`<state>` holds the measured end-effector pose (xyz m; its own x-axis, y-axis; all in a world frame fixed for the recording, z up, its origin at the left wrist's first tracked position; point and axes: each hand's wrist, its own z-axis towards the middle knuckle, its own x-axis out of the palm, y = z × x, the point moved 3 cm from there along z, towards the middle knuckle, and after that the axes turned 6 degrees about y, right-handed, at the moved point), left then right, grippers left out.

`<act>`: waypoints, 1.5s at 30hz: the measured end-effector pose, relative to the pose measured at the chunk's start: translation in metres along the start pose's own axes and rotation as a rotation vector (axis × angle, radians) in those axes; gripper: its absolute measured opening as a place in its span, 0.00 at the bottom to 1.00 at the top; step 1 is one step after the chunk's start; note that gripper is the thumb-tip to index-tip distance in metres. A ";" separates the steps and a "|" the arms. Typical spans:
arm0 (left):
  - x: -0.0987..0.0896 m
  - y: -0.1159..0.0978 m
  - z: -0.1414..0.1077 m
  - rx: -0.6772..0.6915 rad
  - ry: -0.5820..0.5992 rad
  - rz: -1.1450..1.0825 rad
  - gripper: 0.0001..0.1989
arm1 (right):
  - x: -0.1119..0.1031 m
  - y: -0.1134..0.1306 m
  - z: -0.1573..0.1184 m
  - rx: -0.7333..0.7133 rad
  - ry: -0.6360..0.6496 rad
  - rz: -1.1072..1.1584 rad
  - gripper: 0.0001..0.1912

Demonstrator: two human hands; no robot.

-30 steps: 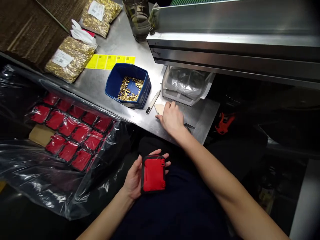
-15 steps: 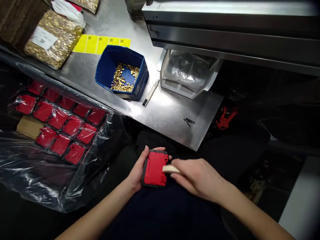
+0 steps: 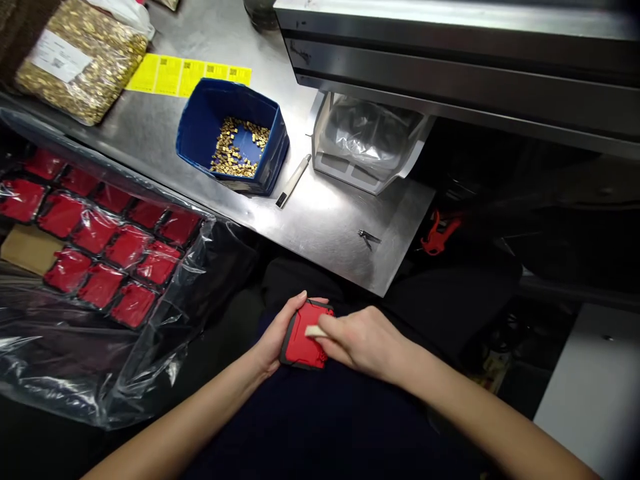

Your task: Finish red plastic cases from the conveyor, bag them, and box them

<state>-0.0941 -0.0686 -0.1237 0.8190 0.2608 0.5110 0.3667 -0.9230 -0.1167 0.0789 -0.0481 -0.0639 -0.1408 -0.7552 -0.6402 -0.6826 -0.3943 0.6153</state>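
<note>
A red and black flat case (image 3: 303, 333) lies in my left hand (image 3: 275, 337), whose fingers wrap round its left and upper edges. My right hand (image 3: 357, 339) is closed on a pale stick-like tool (image 3: 315, 331), and the tool's end is over the red face of the case. Most of the tool is hidden inside the right hand. Above both hands, on the metal table, lie a pale pen-shaped tool (image 3: 293, 181) and a small nail clipper (image 3: 369, 237).
A blue bin (image 3: 273, 157) of small brass parts and a grey bin (image 3: 345, 175) with a plastic bag stand on the metal table (image 3: 325, 233). Yellow labels (image 3: 167, 75) and a bag of brass parts (image 3: 100, 73) lie left. Red cases (image 3: 100, 285) fill a plastic-lined box.
My right hand and the pale tool have moved left across the red case. The case looks slightly more tilted in my left hand. The surroundings have shifted a little left with the camera.
</note>
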 end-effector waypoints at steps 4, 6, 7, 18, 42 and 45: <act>0.001 0.001 -0.001 -0.008 -0.001 0.020 0.25 | -0.002 0.001 0.003 0.003 0.041 -0.016 0.16; 0.001 0.001 -0.001 -0.012 0.000 0.011 0.25 | -0.002 0.003 0.004 -0.004 0.061 -0.026 0.17; 0.001 0.001 -0.001 -0.013 -0.005 0.017 0.25 | -0.003 0.004 0.005 0.006 0.061 -0.029 0.18; 0.000 0.000 -0.004 0.009 0.060 0.111 0.26 | -0.002 0.007 0.000 0.031 0.118 0.022 0.16; -0.007 -0.005 0.006 -0.061 0.083 -0.004 0.24 | -0.018 0.007 0.019 0.114 0.207 0.033 0.16; -0.009 -0.004 0.007 -0.052 0.084 0.015 0.24 | -0.015 0.009 0.021 0.105 0.197 0.014 0.17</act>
<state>-0.0999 -0.0649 -0.1333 0.7838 0.2240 0.5792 0.3291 -0.9408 -0.0814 0.0594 -0.0294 -0.0582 -0.0154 -0.8519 -0.5235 -0.7539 -0.3340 0.5657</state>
